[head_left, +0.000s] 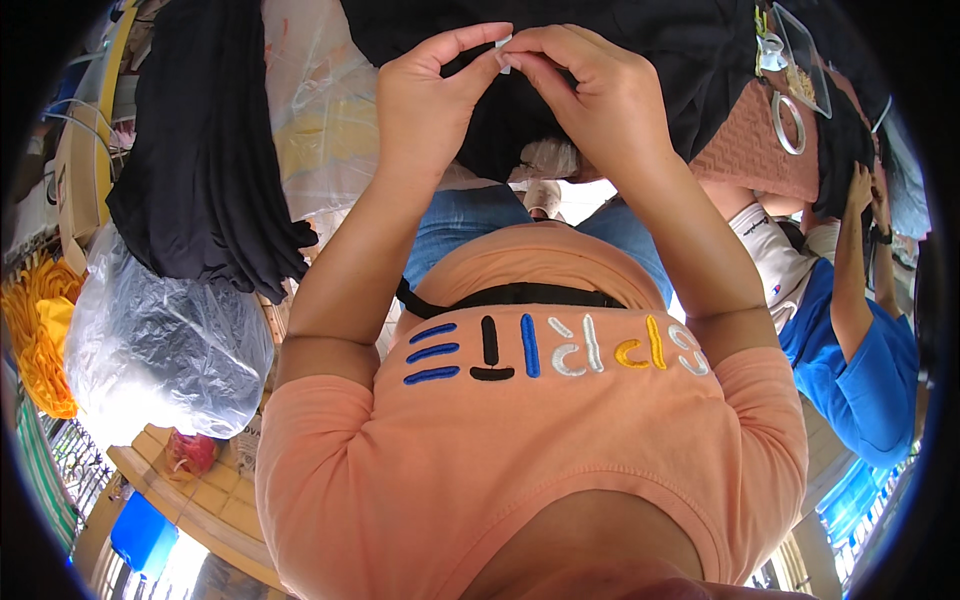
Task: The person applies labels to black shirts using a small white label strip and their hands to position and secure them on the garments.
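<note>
Both hands meet at the far middle, fingertips close together over black cloth (pixel 510 120). A small white label-like piece (pixel 504 42) is pinched between them. My left hand (pixel 430 105) holds its left side between thumb and index finger. On the other side, my right hand (pixel 610 100) pinches it with thumb and index finger, and its other fingers curl in. Most of the piece is covered by the fingertips, so its exact kind is hard to make out. The black cloth spreads beneath the hands and hangs toward my lap.
Left of my arms lie a clear plastic sheet (pixel 320 120), draped black fabric (pixel 205 150), a filled plastic bag (pixel 165 330) and orange cloth (pixel 40 310). At far right are a roll of tape (pixel 788 123), a clear tray (pixel 800 60) and a co-worker in blue (pixel 850 350) handling black cloth.
</note>
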`<state>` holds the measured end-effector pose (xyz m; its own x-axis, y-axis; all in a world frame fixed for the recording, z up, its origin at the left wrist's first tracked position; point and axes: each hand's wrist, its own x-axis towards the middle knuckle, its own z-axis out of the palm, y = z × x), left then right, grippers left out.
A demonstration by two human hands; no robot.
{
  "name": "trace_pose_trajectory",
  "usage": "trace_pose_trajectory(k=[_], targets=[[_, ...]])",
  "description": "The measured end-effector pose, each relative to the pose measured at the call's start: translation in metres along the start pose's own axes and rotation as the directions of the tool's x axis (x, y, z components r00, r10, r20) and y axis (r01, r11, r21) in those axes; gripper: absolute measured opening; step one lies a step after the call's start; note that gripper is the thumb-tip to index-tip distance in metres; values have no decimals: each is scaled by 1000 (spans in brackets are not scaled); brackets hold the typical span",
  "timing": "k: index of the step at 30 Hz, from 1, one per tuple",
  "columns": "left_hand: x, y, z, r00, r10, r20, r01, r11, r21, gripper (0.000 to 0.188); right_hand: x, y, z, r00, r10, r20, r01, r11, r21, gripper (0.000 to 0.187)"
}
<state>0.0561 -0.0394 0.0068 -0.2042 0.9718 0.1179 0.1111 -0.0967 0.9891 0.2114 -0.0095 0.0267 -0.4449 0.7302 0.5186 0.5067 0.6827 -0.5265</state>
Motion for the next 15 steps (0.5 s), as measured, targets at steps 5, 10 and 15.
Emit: trace_pose_trajectory(k=[5,10,15], targets=[[2,0,-2,999,-48,10,48,998,29,21,18,-15,-15,994,21,-108,1,980,199,4],[6,-16,-9,999,-44,1,44,999,-1,18,37,-20,-41,962,61,-265,120,780,614,11],[11,-19,-8,999,-43,-10,42,998,-50,16,43,-35,-89,850,-138,-508,380,828,412,13]])
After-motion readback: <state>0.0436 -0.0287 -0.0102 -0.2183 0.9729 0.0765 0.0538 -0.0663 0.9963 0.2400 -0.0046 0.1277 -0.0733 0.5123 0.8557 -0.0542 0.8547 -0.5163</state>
